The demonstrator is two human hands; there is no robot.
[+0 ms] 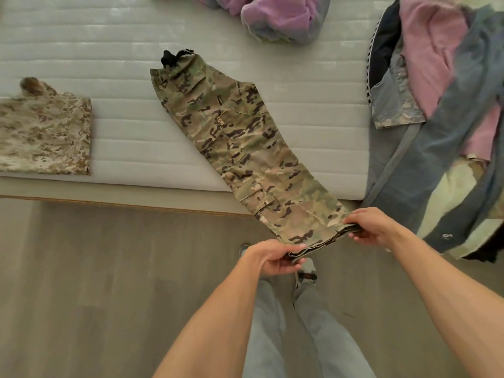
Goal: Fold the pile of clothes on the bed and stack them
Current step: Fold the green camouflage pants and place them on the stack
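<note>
We find no text, label or number we can read; a small pale mark on the gray garment (445,236) at lower right stays illegible.

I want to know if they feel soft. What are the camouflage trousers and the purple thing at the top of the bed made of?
The camouflage trousers look like sturdy woven cloth, probably cotton blend: matte, flat, with crisp pocket flaps and a stiff hem where the left hand and right hand pinch it. The purple thing looks like fleece or soft knit: fuzzy surface, puffy rounded folds. It is blurry, so that is a guess.
</note>
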